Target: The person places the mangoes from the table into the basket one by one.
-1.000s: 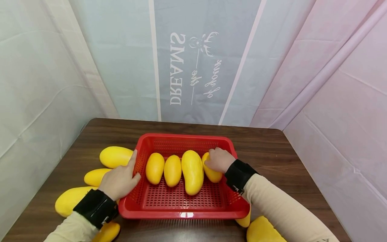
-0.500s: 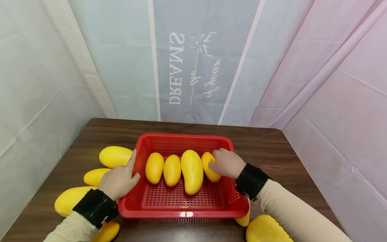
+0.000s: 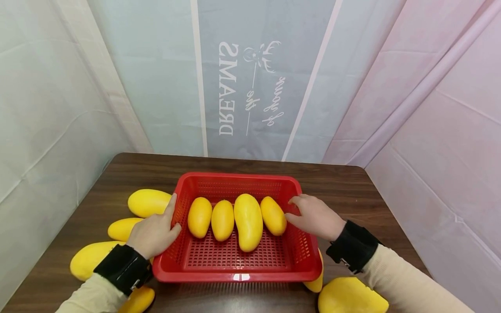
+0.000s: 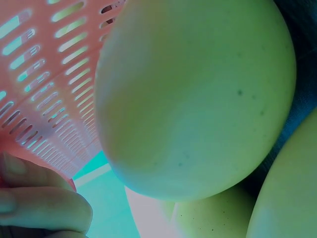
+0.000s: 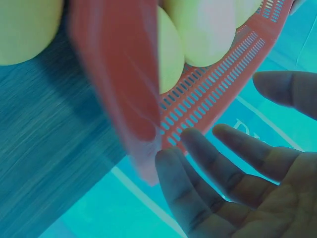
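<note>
A red perforated plastic basket (image 3: 238,277) stands on the table, with several yellow mangoes lying side by side in it. My left hand (image 3: 154,234) grips its left rim, thumb on the inner side. In the left wrist view, curled fingers (image 4: 44,198) show beside the outer wall. At the right rim my right hand (image 3: 315,216) hovers, holding nothing, its fingers spread and relaxed. Nearest to it in the basket lies the rightmost mango (image 3: 273,216), tilted and apart from the hand. A large curved mango (image 3: 248,222) lies left of that one.
Left of the basket several mangoes lie on the dark wooden table (image 3: 352,191), among them a big one (image 3: 91,261) by the left wrist. At the front right lie a thick mango (image 3: 350,295) and another partly hidden by the basket. Fabric walls (image 3: 168,87) surround the table.
My right hand has let go of the rightmost mango and moved right, back to the basket's rim. That mango stays in the basket. The left hand keeps its place.
</note>
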Demonstrator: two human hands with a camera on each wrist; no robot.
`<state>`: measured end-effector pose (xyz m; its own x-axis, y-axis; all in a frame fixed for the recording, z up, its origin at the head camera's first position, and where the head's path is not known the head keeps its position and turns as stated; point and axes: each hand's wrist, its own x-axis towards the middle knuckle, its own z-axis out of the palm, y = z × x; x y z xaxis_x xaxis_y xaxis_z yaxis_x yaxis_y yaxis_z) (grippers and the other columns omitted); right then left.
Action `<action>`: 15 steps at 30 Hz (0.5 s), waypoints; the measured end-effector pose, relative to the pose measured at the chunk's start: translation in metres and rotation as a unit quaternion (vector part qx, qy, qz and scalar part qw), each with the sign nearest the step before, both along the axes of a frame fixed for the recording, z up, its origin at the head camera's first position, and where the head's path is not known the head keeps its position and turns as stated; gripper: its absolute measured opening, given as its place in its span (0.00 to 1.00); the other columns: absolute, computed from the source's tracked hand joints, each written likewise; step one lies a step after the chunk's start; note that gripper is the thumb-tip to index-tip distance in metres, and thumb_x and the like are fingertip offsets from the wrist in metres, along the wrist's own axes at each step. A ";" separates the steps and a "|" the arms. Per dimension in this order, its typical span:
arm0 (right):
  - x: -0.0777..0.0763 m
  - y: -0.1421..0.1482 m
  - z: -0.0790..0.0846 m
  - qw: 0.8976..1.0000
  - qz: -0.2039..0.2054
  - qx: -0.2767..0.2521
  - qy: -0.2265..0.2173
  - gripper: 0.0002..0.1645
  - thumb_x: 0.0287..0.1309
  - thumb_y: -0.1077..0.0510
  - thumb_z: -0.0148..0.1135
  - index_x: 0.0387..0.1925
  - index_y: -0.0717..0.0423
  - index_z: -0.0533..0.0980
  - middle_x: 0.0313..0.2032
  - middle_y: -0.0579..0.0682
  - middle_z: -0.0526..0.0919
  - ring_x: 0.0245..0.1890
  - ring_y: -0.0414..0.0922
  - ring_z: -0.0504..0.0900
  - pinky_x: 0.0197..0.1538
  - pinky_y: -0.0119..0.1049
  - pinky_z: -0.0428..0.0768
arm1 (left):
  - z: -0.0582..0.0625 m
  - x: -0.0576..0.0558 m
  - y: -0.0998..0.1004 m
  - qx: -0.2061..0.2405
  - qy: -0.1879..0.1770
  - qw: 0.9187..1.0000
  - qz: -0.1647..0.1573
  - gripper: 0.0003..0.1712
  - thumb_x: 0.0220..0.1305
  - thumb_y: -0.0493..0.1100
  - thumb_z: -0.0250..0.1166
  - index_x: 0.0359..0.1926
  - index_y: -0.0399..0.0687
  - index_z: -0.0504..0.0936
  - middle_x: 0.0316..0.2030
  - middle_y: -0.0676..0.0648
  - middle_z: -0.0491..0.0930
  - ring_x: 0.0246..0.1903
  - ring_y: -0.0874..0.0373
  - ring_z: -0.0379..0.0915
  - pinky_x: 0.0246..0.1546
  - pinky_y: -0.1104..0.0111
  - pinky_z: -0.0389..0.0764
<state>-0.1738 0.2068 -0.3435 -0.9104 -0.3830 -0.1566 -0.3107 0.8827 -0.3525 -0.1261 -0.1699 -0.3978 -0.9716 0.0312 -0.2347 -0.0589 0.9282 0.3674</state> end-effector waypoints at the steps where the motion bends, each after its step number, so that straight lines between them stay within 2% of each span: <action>1: 0.001 0.002 0.001 1.000 -0.002 -0.006 -0.003 0.25 0.59 0.53 0.66 0.52 0.66 0.77 0.43 0.57 0.83 0.36 0.45 0.80 0.42 0.43 0.86 | 0.000 0.000 0.000 0.000 0.000 1.000 0.000 0.50 0.67 0.49 0.56 0.79 0.47 0.37 0.15 0.49 0.71 0.11 0.57 0.70 0.16 0.66 0.72; 7: 0.010 0.016 -0.001 0.999 -0.003 -0.028 0.017 0.24 0.59 0.53 0.66 0.52 0.65 0.78 0.42 0.56 0.82 0.36 0.45 0.81 0.39 0.40 0.86 | 0.000 0.000 -0.001 0.004 0.001 1.000 0.000 0.49 0.67 0.48 0.55 0.79 0.47 0.37 0.15 0.49 0.71 0.11 0.57 0.70 0.16 0.66 0.73; 12: 0.018 0.029 -0.006 0.998 -0.006 -0.048 0.044 0.22 0.60 0.53 0.66 0.51 0.63 0.79 0.36 0.51 0.80 0.31 0.42 0.75 0.31 0.32 0.79 | 0.000 0.000 0.000 0.005 0.002 1.000 0.002 0.49 0.67 0.48 0.56 0.79 0.47 0.37 0.15 0.49 0.72 0.11 0.57 0.70 0.16 0.66 0.73; 15: 0.024 0.040 -0.011 0.997 -0.007 -0.059 0.056 0.20 0.59 0.52 0.67 0.49 0.59 0.80 0.37 0.48 0.80 0.34 0.42 0.75 0.33 0.32 0.79 | 0.000 0.001 0.001 0.006 0.002 1.000 0.001 0.49 0.67 0.48 0.56 0.79 0.47 0.37 0.15 0.49 0.72 0.11 0.57 0.71 0.16 0.66 0.73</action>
